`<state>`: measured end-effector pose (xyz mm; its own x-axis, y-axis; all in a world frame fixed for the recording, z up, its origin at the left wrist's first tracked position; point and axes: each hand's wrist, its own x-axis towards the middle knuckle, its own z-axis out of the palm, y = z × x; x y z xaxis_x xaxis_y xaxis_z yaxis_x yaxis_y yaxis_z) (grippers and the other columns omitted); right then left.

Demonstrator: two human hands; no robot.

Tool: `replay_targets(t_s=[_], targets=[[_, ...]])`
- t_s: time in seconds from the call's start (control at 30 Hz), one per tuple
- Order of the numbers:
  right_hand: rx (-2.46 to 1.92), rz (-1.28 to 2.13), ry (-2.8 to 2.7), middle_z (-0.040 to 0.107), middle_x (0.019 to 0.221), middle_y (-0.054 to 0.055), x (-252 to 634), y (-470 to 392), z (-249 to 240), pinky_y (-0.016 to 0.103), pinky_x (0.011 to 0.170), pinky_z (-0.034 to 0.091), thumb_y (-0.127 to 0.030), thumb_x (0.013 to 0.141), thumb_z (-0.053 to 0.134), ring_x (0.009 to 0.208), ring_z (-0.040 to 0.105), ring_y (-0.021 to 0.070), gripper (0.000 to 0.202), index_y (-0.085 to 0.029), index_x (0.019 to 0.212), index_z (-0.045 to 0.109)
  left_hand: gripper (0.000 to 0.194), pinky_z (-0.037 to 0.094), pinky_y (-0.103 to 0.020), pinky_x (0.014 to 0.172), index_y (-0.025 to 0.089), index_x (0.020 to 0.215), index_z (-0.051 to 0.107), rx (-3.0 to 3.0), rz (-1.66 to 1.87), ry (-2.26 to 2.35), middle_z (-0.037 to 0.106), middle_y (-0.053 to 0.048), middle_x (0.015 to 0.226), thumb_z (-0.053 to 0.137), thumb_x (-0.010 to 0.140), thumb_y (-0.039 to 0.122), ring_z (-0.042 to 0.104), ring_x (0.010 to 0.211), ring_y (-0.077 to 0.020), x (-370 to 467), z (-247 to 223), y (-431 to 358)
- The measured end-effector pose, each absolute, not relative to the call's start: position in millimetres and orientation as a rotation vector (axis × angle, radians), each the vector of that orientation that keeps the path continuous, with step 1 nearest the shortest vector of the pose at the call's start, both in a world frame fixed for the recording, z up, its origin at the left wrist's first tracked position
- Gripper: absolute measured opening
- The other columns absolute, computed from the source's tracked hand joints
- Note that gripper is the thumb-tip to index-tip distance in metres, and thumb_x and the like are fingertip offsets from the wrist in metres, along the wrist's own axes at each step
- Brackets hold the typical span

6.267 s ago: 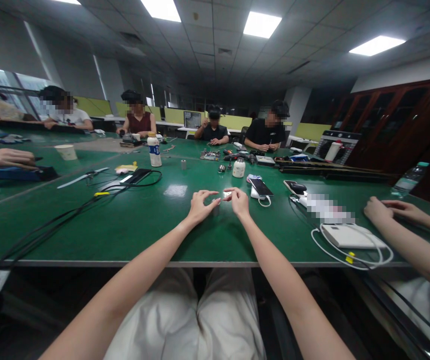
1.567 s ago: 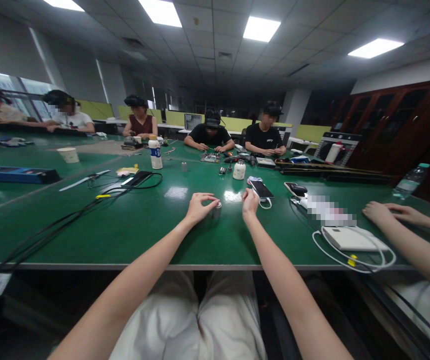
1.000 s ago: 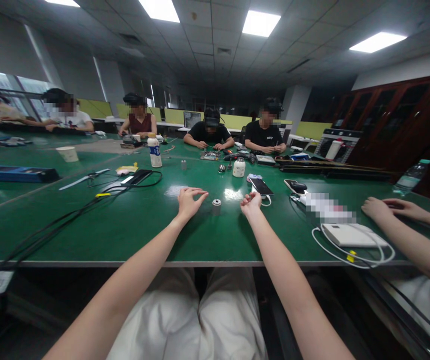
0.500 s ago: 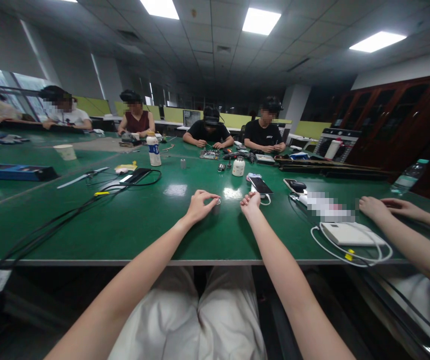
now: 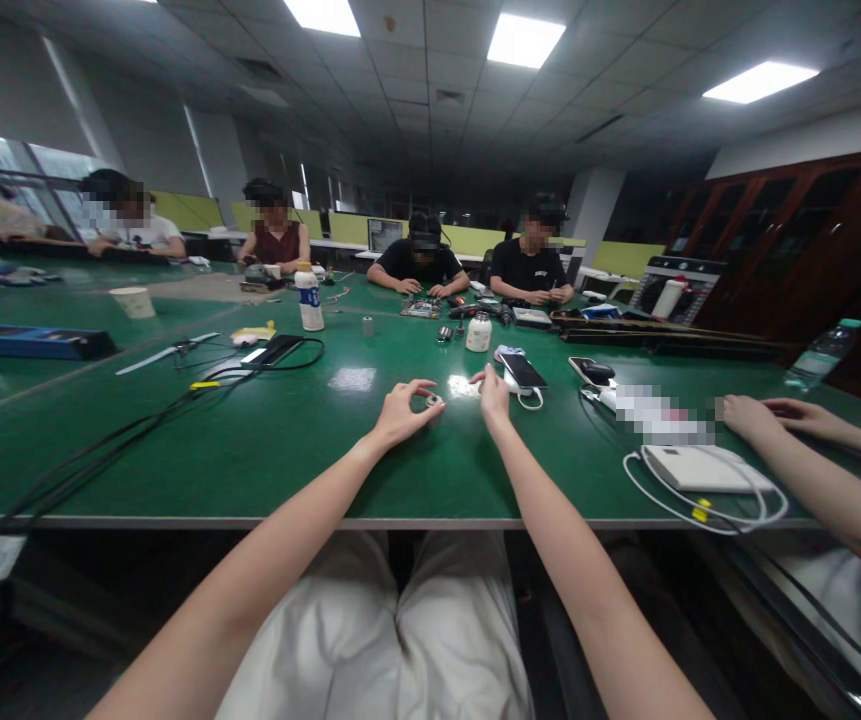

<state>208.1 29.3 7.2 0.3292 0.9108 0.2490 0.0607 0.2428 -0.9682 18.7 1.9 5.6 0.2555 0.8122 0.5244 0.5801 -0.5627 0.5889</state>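
Between the thumb and fingers of my left hand [image 5: 402, 410] is a small grey metal cylinder [image 5: 434, 404], with a round opening showing at its top. It is at the table surface or just over it; I cannot tell which. My right hand [image 5: 494, 400] is to the right of it, apart from the cylinder, with fingers curled and thumb and forefinger brought together towards the left. Whatever those fingers hold, if anything, is too small to make out. A similar metal cylinder [image 5: 368, 326] stands farther back on the green table [image 5: 430, 490].
Beyond my right hand lie a phone [image 5: 523, 370] with a white cable and a small white jar [image 5: 479, 333]. A white box [image 5: 704, 468] with cables and another person's hands [image 5: 756, 415] are at the right. Black cables [image 5: 137, 415] cross the left side. A bottle [image 5: 309, 298] stands behind.
My right hand has turned from a palm-up curl, and its fingertips now point forward and left. My left hand's fingers have spread a little, showing more of the metal cylinder.
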Motion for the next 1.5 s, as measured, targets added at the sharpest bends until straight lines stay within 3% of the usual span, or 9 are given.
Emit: replay_targets(t_s=[0.07,0.23,0.4,0.67,0.8,0.97,1.17,1.33,1.5], targets=[[-1.186,0.747,-1.198,0.057,0.054,-0.001,200.4,24.9,6.6,0.024,0.055,0.042,-0.055,0.089,0.051,0.060,0.058,0.0157,0.046,-0.017,0.075,0.074,0.045,0.044,-0.042,0.096,0.025,0.114,0.064,2.272,1.184,1.303,0.074,-0.003,0.102,0.074,0.073,0.041,0.059,0.108,-0.0270,19.3,3.9,1.3],[-1.224,0.709,-1.415,0.051,0.044,-0.003,190.2,15.6,5.2,0.023,0.055,0.036,-0.062,0.079,0.059,0.056,0.054,0.0152,0.047,-0.019,0.074,0.078,0.033,0.047,-0.040,0.091,0.024,0.099,0.072,2.310,1.131,1.301,0.075,-0.006,0.098,0.073,0.073,0.044,0.063,0.103,-0.0281,17.1,1.5,2.9],[-1.280,0.601,-1.475,0.054,0.049,0.001,195.1,13.6,10.7,0.024,0.059,0.035,-0.069,0.086,0.041,0.061,0.054,0.0160,0.067,-0.018,0.064,0.077,0.041,0.051,-0.035,0.087,0.025,0.106,0.072,2.277,1.113,1.267,0.076,-0.004,0.098,0.074,0.072,0.048,0.069,0.096,-0.0259,14.9,0.9,4.8],[-1.293,0.593,-1.534,0.047,0.042,-0.001,194.1,12.8,13.0,0.024,0.053,0.035,-0.077,0.080,0.041,0.051,0.048,0.0142,0.072,-0.017,0.070,0.078,0.037,0.053,-0.033,0.087,0.024,0.100,0.073,2.208,1.078,1.235,0.077,-0.003,0.099,0.074,0.071,0.047,0.071,0.097,-0.0259,14.2,-1.2,7.3],[-1.315,0.581,-1.506,0.045,0.041,0.000,200.5,15.1,16.1,0.024,0.053,0.035,-0.077,0.085,0.026,0.049,0.047,0.0135,0.083,-0.014,0.066,0.077,0.037,0.053,-0.033,0.089,0.024,0.098,0.074,2.190,1.059,1.227,0.077,-0.003,0.097,0.074,0.071,0.049,0.071,0.098,-0.0260,14.4,0.0,6.5],[-1.310,0.641,-1.560,0.040,0.041,-0.004,197.3,14.9,14.7,0.023,0.049,0.031,-0.079,0.083,0.025,0.043,0.039,0.0106,0.086,-0.012,0.079,0.078,0.036,0.052,-0.033,0.091,0.024,0.097,0.074,2.166,1.051,1.228,0.077,-0.002,0.097,0.073,0.071,0.048,0.070,0.100,-0.0265,13.9,-1.0,7.3],[-1.336,0.613,-1.535,0.051,0.045,0.002,198.2,15.7,14.9,0.025,0.059,0.039,-0.077,0.085,0.021,0.052,0.051,0.0133,0.085,-0.016,0.053,0.070,0.038,0.052,-0.033,0.090,0.024,0.100,0.074,2.154,1.056,1.234,0.077,-0.002,0.099,0.074,0.070,0.048,0.070,0.100,-0.0268,13.6,-3.0,9.1],[-1.326,0.630,-1.559,0.047,0.044,-0.002,197.0,13.7,15.1,0.024,0.052,0.035,-0.078,0.084,0.025,0.046,0.046,0.0120,0.082,-0.015,0.072,0.077,0.037,0.052,-0.033,0.091,0.025,0.099,0.074,2.159,1.050,1.220,0.077,-0.002,0.098,0.073,0.071,0.048,0.070,0.101,-0.0266,13.4,-3.2,9.2],[-1.348,0.594,-1.535,0.049,0.045,0.001,196.3,13.7,14.2,0.025,0.058,0.038,-0.075,0.086,0.026,0.052,0.052,0.0134,0.081,-0.016,0.052,0.069,0.039,0.052,-0.032,0.090,0.024,0.101,0.073,2.160,1.049,1.215,0.077,-0.003,0.100,0.073,0.070,0.049,0.070,0.101,-0.0264,13.3,-3.9,9.9]])
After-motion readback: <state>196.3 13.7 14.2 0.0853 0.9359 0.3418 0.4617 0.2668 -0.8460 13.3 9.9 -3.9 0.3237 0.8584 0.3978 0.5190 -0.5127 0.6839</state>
